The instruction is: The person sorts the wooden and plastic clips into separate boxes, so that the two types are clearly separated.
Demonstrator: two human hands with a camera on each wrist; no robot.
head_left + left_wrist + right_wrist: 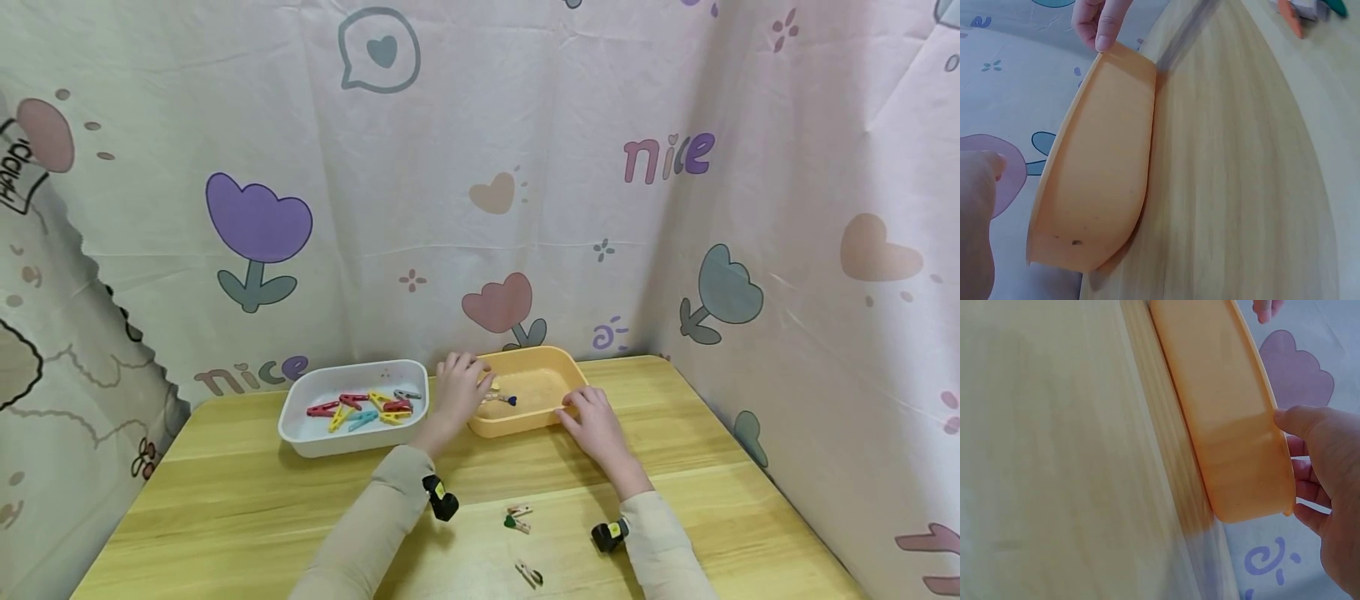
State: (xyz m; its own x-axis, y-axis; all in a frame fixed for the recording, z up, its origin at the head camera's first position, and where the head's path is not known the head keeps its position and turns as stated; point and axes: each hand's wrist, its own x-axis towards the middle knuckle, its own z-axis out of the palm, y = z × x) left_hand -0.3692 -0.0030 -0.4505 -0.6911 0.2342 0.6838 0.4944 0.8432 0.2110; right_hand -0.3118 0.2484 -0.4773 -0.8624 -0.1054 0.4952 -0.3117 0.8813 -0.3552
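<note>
A yellow plastic bin (pixel 528 421) stands toward the back of the wooden table. My right hand (pixel 597 421) grips its front right rim; in the right wrist view, the thumb of the right hand (pixel 1335 469) is outside the wall and the fingers are inside. My left hand (pixel 459 390) hovers at the bin's left end, fingers loosely bent; I see nothing held in it. Beside its fingertips, small wooden clothespins (pixel 501 400), one with a dark blue heart, lie in the bin. In the left wrist view, only part of the left hand (pixel 975 219) shows.
Left of the yellow bin stands a white bin (pixel 352 446) with several red, yellow, blue and grey plastic clothespins (pixel 363 419). Nearer me on the table (pixel 225 500) lie small wooden clothespins (pixel 517 523) and another wooden clothespin (pixel 528 573). A patterned curtain (pixel 420 208) hangs behind.
</note>
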